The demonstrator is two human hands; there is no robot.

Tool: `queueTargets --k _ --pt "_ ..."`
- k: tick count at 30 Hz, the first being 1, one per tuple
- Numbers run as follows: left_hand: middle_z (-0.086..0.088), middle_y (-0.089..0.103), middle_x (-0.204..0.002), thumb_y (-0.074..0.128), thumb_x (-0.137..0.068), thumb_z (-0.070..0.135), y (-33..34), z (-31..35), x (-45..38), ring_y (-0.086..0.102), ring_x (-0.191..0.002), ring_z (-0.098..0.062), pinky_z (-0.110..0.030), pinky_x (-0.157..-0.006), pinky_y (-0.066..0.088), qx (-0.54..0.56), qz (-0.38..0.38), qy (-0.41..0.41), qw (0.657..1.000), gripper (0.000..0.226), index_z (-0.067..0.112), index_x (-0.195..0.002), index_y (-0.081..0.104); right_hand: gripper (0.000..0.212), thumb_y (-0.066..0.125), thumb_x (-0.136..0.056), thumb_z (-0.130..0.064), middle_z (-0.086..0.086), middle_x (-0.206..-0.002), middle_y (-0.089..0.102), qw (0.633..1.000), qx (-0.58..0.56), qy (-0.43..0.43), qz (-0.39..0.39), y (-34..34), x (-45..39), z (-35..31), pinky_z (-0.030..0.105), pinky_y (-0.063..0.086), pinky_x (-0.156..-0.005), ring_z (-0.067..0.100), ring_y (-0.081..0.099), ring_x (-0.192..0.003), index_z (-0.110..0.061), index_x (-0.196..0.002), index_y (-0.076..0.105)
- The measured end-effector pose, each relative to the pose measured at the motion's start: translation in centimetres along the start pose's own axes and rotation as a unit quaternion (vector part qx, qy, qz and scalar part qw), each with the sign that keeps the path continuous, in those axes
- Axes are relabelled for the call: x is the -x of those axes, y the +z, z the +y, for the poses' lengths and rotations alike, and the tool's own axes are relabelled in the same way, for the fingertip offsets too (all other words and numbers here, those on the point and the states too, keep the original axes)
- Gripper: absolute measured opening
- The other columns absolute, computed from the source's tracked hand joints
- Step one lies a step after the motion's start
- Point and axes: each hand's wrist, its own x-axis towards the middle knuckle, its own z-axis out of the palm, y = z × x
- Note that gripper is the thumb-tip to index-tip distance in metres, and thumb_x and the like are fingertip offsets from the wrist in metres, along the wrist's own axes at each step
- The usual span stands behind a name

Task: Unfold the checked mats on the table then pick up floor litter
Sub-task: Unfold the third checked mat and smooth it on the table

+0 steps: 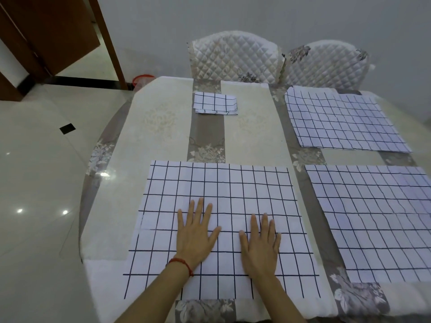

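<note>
at the near edge of the surface (112,206) your two hands lie flat, side by side, on an unfolded checked mat (233,194). your left hand (194,236) is spread wide, palm down, fingers fanned toward the far edge, with a red string bracelet (180,263) around its wrist; your right hand (260,243) is likewise open and pressed flat, just beside the left and not touching it. neither hand grips anything. the mat under them is fully opened, white with dark grid lines, and reaches nearly to the near edge. a second unfolded mat (377,224) lies toward the near right corner, apart from the first with a strip of grey floral tablecloth (206,138) between them. a third unfolded mat (342,122) sits toward the far right corner. one mat is still folded (214,103), a small packet near the middle of the far edge. beyond the far edge stand two quilted chairs (235,57). off the left edge the glossy floor (35,171) shows a small dark square (67,128), and a red-rimmed bin (142,80) sits near the far left corner by a brown door (46,31).
</note>
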Motion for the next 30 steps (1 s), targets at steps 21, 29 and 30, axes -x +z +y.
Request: queueTargets --k 21,29,30 --pt "-0.004 -0.003 -0.155 0.001 -0.081 0.069 -0.3 0.4 0.2 -0.025 -0.140 -0.023 -0.054 -0.109 -0.018 -0.001 0.021 -0.015 1.000 0.073 0.032 -0.143 0.000 0.053 0.020 -0.098 -0.043 -0.013 -0.151 -0.015 0.978 -0.004 -0.206 -0.038 1.1 -5.9 -4.7 0.035 -0.012 -0.115 0.011 -0.014 -0.144 -0.031 -0.147 0.007" --pt "-0.006 0.012 -0.155 0.009 -0.085 0.066 -0.4 0.3 0.1 -0.005 -0.144 -0.031 -0.056 -0.109 -0.007 -0.018 0.035 -0.017 0.999 0.070 0.030 -0.145 0.013 0.055 0.020 -0.098 -0.044 0.001 -0.159 -0.001 1.000 0.027 -0.002 -0.011 -3.1 -13.7 4.6 0.047 -0.001 -0.119 0.020 -0.004 -0.146 -0.026 -0.148 0.007" --pt "-0.005 0.008 -0.156 0.006 -0.084 0.067 -0.4 0.2 0.1 -0.012 -0.143 -0.027 -0.055 -0.110 -0.010 -0.013 0.037 -0.016 0.999 0.070 0.031 -0.145 0.009 0.055 0.020 -0.098 -0.043 0.004 -0.159 -0.001 0.999 0.024 0.027 -0.009 -3.8 -13.6 5.2 0.048 -0.001 -0.119 0.022 -0.004 -0.146 -0.024 -0.148 0.008"
